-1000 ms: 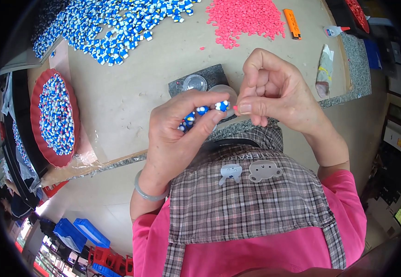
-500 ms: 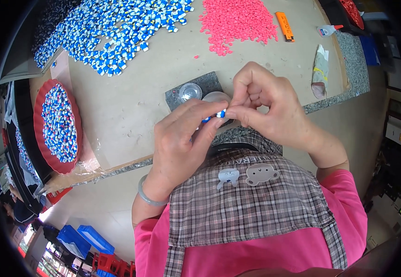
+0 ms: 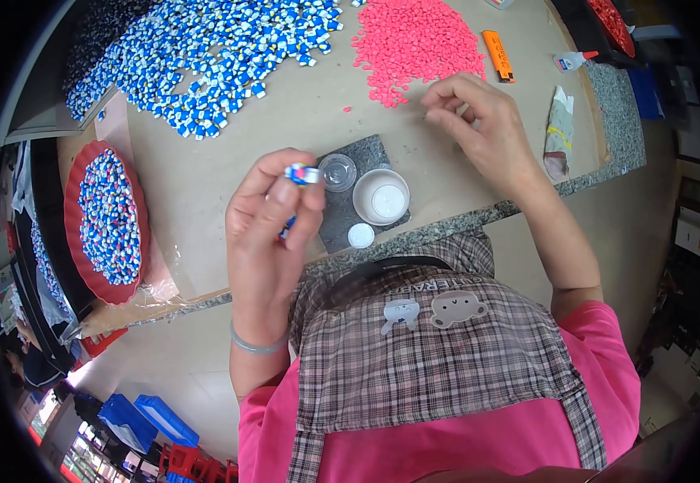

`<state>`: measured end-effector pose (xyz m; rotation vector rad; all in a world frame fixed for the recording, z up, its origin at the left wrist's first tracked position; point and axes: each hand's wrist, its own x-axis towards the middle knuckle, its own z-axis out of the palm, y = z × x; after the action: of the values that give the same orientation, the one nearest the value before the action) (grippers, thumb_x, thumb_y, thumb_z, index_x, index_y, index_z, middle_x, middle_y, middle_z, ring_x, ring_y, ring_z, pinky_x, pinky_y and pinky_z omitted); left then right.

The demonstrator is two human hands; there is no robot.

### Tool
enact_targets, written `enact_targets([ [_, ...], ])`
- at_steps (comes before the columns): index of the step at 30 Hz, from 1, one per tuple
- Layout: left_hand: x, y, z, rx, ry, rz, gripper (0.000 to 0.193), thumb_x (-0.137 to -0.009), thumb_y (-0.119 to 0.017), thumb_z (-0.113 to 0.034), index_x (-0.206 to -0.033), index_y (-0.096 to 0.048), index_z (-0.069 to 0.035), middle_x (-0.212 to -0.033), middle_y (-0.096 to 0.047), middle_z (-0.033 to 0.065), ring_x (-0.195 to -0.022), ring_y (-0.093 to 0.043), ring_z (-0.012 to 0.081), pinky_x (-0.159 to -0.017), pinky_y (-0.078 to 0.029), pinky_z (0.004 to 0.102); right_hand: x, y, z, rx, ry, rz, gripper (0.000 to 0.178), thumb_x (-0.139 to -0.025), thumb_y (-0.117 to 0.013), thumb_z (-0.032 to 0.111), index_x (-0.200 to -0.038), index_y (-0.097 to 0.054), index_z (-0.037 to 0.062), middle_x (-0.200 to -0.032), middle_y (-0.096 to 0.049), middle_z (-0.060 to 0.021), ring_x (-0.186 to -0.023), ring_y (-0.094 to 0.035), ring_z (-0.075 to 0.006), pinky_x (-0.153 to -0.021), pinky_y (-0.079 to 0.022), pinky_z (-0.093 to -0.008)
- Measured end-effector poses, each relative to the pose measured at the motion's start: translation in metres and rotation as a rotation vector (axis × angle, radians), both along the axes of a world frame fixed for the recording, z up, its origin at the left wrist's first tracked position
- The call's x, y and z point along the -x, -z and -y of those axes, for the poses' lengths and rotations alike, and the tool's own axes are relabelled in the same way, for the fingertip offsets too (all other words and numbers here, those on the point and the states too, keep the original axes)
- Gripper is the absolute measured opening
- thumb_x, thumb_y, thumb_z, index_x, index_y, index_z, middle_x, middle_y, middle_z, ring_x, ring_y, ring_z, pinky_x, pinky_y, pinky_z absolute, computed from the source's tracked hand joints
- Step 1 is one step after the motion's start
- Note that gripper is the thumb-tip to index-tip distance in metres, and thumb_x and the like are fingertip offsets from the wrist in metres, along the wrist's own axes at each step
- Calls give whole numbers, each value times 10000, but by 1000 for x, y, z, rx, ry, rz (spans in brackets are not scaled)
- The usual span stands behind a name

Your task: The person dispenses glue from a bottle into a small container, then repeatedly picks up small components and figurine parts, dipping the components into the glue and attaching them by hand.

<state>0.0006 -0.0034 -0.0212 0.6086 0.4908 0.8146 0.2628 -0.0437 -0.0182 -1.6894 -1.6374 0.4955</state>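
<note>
My left hand (image 3: 273, 217) is closed, pinching a small blue-and-white plastic piece (image 3: 308, 175) with a pink spot on it between thumb and fingers. Lower in the same hand, another blue piece (image 3: 287, 228) peeks out between the curled fingers. My right hand (image 3: 479, 125) hovers just below the heap of small pink pieces (image 3: 414, 48). Its fingers are loosely bent, thumb and forefinger slightly apart, and nothing shows between them. Between my hands, a dark stone slab (image 3: 360, 151) carries a clear round dish (image 3: 338, 173), a white cup (image 3: 360, 201) and a small white disc (image 3: 360, 235).
A big heap of blue-and-white pieces (image 3: 213, 60) covers the table's far left. At the left edge stands a red fluted bowl (image 3: 142, 233) full of finished-looking pieces. An orange box cutter (image 3: 498, 56), a small glue bottle (image 3: 573, 60) and a crumpled tube (image 3: 559, 133) lie right.
My hands have parted. The left has moved left with the blue-and-white piece, whose pink spot now shows; the right has let go and moved up toward the pink heap. The white cup is uncovered.
</note>
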Motion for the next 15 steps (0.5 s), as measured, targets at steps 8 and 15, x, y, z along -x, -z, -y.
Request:
enact_targets([
  [8, 10, 17, -12, 343, 15, 368, 210, -981, -401, -137, -1138, -449, -7, -828, -519, 96, -495, -388, 70, -434, -311, 194, -12, 37, -21, -63, -93, 118, 109, -787, -679, 41, -893, -655, 32, -840, -624, -77, -720, -620, -227, -651, -498, -332],
  [15, 13, 11, -19, 398, -48, 392, 211, -971, -412, -133, -1143, -441, -14, -868, -539, 129, -664, -515, 173, -528, -416, 223, -16, 32, -32, -113, -245, 273, 73, -809, -653, 87, -872, -629, 58, -829, -586, -73, -768, -607, -261, -644, -493, -369],
])
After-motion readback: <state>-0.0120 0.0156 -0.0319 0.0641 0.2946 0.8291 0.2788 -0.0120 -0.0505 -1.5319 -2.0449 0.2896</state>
